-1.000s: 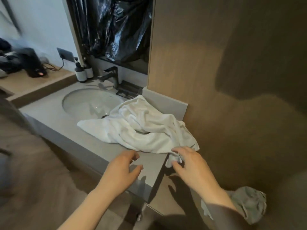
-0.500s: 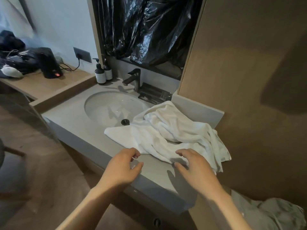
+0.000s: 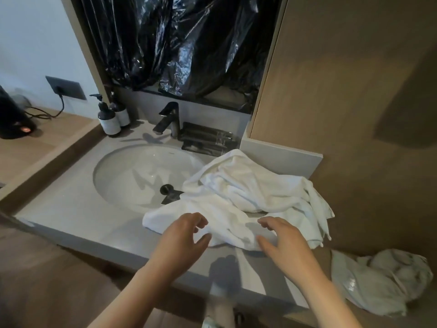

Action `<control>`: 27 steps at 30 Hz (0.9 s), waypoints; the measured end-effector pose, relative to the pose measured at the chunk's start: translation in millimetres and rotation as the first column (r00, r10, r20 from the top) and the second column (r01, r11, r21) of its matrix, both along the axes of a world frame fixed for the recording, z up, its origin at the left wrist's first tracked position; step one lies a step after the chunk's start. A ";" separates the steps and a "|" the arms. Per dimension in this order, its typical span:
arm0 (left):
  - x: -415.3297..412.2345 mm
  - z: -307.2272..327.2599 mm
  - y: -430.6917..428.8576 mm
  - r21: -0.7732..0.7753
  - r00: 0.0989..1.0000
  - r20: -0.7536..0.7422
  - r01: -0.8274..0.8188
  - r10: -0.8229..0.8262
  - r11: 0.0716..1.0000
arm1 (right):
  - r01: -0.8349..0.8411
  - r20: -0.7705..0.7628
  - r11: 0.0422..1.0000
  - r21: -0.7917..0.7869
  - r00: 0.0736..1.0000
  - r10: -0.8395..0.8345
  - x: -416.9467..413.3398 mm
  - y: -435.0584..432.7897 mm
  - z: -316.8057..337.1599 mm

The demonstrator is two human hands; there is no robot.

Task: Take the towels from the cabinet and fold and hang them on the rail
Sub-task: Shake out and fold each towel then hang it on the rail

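Observation:
A crumpled white towel (image 3: 246,197) lies on the grey vanity counter (image 3: 71,209), right of the sink, with one corner over the basin's rim. My left hand (image 3: 182,242) hovers at the towel's near left edge, fingers loosely curled and holding nothing. My right hand (image 3: 286,240) is spread just above the towel's near edge, fingers relaxed; whether it touches the cloth is unclear. No rail or cabinet opening is in view.
The oval sink (image 3: 142,176) with a dark faucet (image 3: 169,119) sits at the left. Two pump bottles (image 3: 108,119) stand behind it. A wooden panel (image 3: 343,102) rises at the right. A grey-white cloth bundle (image 3: 383,285) lies low at the right.
Both hands have moved forward onto the towel's near edge. The view has shifted so the sink and towel sit more central and closer.

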State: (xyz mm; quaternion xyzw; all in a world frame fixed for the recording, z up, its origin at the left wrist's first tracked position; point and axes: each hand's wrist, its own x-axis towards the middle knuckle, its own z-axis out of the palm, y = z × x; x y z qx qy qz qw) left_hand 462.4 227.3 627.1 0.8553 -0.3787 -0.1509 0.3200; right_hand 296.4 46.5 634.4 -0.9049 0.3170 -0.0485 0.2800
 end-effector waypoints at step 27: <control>170.7 -25.0 -154.2 0.030 0.962 0.007 0.272 -0.273 0.962 | 0.427 0.068 0.894 0.139 0.896 -0.439 95.4 -72.2 -25.8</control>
